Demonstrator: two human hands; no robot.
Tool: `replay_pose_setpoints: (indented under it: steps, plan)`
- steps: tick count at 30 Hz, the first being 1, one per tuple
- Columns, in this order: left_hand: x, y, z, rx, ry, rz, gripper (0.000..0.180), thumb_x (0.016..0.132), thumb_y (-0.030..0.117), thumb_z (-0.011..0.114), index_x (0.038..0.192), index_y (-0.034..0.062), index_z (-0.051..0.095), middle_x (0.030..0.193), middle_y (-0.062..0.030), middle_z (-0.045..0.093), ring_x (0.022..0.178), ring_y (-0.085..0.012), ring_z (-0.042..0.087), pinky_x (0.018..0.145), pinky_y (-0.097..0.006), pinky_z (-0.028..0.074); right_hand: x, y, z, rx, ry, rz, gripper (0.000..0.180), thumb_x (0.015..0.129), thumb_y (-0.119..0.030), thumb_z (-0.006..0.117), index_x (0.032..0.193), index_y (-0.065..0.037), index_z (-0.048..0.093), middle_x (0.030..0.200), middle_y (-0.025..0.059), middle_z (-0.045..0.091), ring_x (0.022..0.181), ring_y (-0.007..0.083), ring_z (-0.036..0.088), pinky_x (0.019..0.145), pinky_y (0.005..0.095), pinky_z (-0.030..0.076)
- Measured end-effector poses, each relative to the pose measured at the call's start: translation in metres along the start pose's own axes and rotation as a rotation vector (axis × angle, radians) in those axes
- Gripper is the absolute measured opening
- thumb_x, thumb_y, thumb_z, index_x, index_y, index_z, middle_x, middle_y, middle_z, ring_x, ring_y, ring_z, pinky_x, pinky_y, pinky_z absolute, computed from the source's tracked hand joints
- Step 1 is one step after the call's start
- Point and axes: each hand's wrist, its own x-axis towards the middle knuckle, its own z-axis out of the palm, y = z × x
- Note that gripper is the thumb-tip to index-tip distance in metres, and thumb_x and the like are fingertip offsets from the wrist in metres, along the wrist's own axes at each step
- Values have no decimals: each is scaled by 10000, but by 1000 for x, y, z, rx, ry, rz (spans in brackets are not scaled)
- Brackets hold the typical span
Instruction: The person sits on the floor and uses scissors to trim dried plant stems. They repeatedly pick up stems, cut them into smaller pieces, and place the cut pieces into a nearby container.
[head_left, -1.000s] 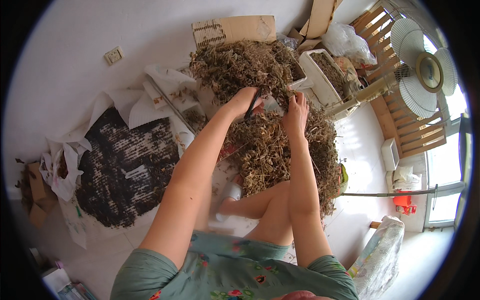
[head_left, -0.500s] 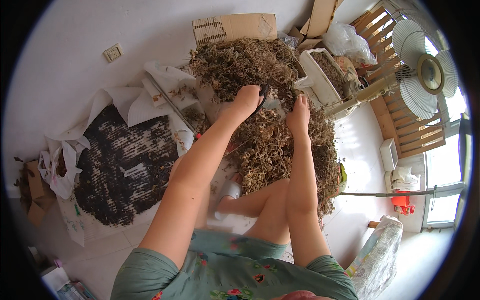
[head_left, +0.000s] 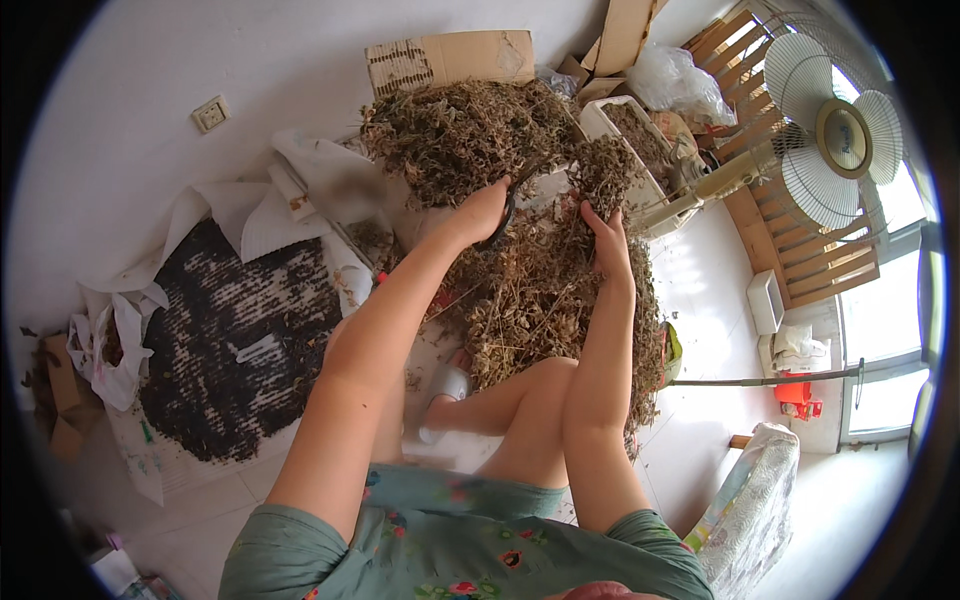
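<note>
My left hand [head_left: 484, 213] is closed around the black handles of a pair of scissors [head_left: 508, 212]. The blades blend into the dark plant matter beyond and are hard to make out. My right hand [head_left: 609, 243] grips a bunch of dried plants [head_left: 606, 170], which stands up from its fingers. In front of my left hand rises a brown heap of dried stems and leaves [head_left: 465, 130]. A second, looser heap of the same dried plants [head_left: 545, 310] spreads below and between my forearms, by my knee.
A white tub [head_left: 598, 122] with brown crumbled matter stands at the right, near a standing fan [head_left: 843, 138]. Dark bits lie spread on a sheet [head_left: 240, 340] at the left. Behind the far heap leans a cardboard piece [head_left: 480, 56]. A covered seat [head_left: 750, 505] is at the lower right.
My right hand has lifted a bunch of dried plants off the pile and turned upward with it. My left hand still holds the scissors and has shifted slightly. The view has shifted a little.
</note>
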Motion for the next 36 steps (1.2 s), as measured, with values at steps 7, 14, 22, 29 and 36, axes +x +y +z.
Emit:
replay_pose_setpoints:
  steps: [7,14,22,29,36]
  plan:
    - [-4,5,-6,120,-51,-100,619,1034,482,180,580,115,385,504,3,296,437,-171,256,536,-359,324,21,19,-15,-262,-7,28,914,807,-449,724,1474,-12,277,1413,226,437,1305,318,433,1030,446,366]
    - [2,12,-7,66,-55,-65,613,1040,467,180,633,90,443,524,-5,357,460,-180,322,551,-359,344,3,7,13,-402,-173,95,986,789,-543,699,1476,11,259,1485,235,332,1373,348,331,1070,493,313]
    - [-9,15,-1,212,93,246,405,983,252,380,671,33,516,582,-93,517,494,-223,480,539,-379,402,42,42,-11,-348,-138,154,1014,800,-592,660,1497,-17,201,1493,240,311,1375,395,308,995,620,347]
    - [-10,16,-19,-335,1,-113,216,961,194,442,977,-16,492,869,-208,622,676,-249,659,621,-352,557,16,14,1,-365,14,62,978,829,-565,649,1503,-26,187,1505,223,302,1374,349,335,1064,480,327]
    - [-17,18,-22,-331,-137,-181,231,1001,161,379,1102,-21,478,1072,-224,611,817,-246,681,724,-374,565,10,12,5,-268,-89,12,965,832,-494,690,1488,16,200,1502,246,290,1375,320,332,1092,410,296]
